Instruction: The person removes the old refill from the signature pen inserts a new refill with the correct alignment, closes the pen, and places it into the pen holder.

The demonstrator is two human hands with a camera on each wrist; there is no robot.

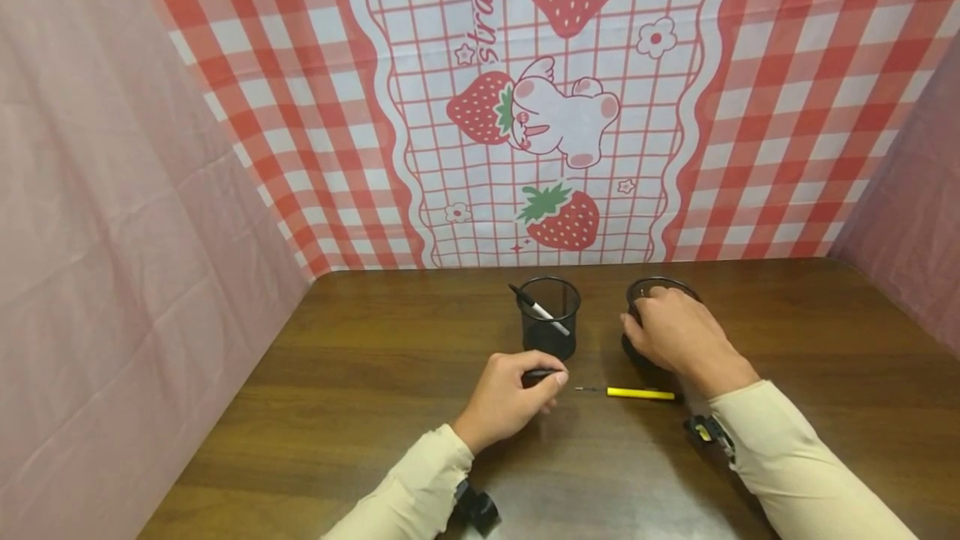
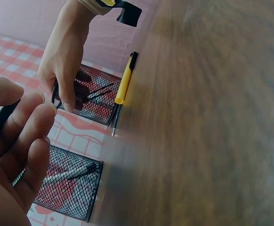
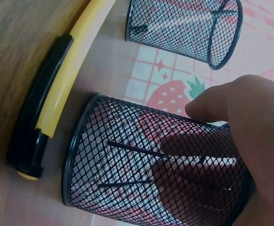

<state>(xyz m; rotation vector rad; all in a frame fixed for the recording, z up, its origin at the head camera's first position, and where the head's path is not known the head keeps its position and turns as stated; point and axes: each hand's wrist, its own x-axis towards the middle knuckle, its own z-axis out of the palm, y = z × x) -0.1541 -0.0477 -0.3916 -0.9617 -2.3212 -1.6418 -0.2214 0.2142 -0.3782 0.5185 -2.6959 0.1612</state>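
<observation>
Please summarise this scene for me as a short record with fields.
Left hand: pinches a dark object, partly hidden
Right hand: fingers inside the right mesh cup; exact grip unclear
Left mesh cup: upright, holding a black-and-white pen
Right mesh cup: upright; thin dark rods visible through the mesh
Yellow tool: lying on the table, thin tip pointing left

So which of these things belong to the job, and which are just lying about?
Likely in the job:
left hand, pinching a dark object
right hand, fingers inside the right mesh cup
left mesh cup, holding a pen
yellow pen-like tool, lying untouched

Likely just surroundings:
wooden table
strawberry backdrop
pink side cloth
</observation>
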